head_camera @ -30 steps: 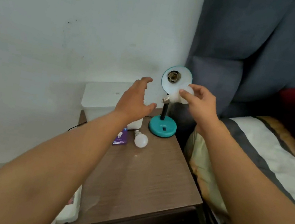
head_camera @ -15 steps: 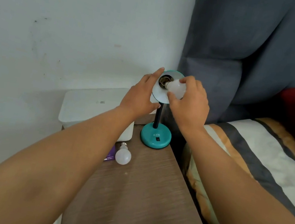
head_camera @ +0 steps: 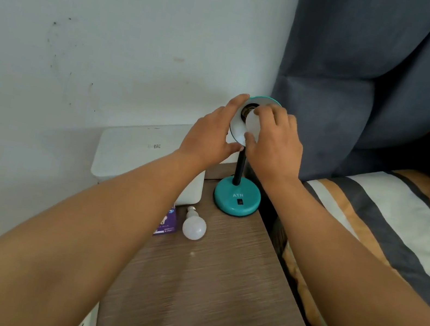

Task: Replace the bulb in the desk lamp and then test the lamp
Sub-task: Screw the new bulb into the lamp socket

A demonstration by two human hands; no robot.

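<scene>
A teal desk lamp with a round base (head_camera: 236, 199) and black stem stands at the back right of the wooden nightstand (head_camera: 208, 291). Its shade (head_camera: 237, 133) faces me. My left hand (head_camera: 211, 133) grips the shade's left rim. My right hand (head_camera: 275, 141) holds a white bulb (head_camera: 252, 122) whose screw end sits at the socket inside the shade. A second white bulb (head_camera: 194, 226) lies on the nightstand near the base.
A white box (head_camera: 137, 155) stands at the back left against the wall, with a purple bulb carton (head_camera: 167, 223) in front of it. A bed with a striped cover (head_camera: 386, 227) and grey headboard (head_camera: 381, 77) is right of the nightstand.
My right hand carried the bulb up from beside the stem into the shade's socket. My left hand moved in and took hold of the shade rim. The camera came closer.
</scene>
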